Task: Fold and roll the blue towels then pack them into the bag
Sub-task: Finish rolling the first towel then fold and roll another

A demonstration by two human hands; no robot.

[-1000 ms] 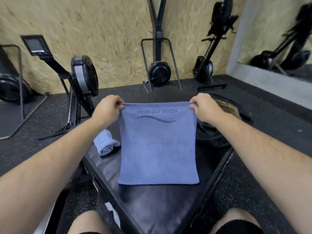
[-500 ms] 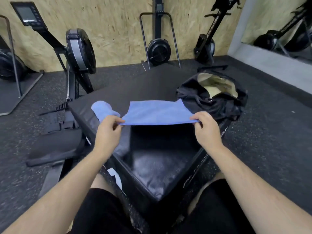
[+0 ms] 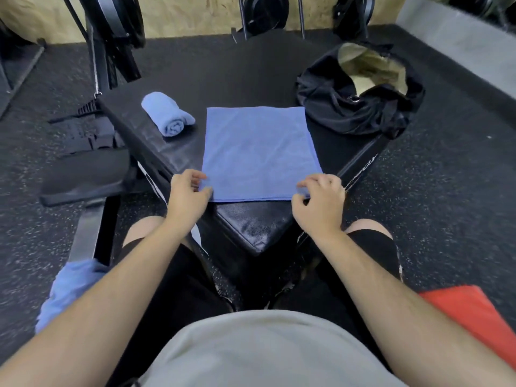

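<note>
A folded blue towel [image 3: 259, 152] lies flat on the black padded box [image 3: 251, 227]. My left hand [image 3: 188, 195] pinches its near left corner. My right hand [image 3: 319, 202] pinches its near right corner between curled fingers and thumb. A rolled blue towel [image 3: 167, 115] rests on the box to the left of the flat one. The black bag [image 3: 360, 107] sits on the box's far right part, its mouth open and a pale lining showing.
More blue towel cloth [image 3: 69, 286] lies by my left leg, partly hidden by my forearm. A red item [image 3: 472, 314] is on the floor at the lower right. Rowing machines [image 3: 111, 37] stand along the wooden back wall on the speckled floor.
The towel was held up hanging, then swung down level, and now lies flat on the box. Both hands came toward me with its near edge, and my view tilted down.
</note>
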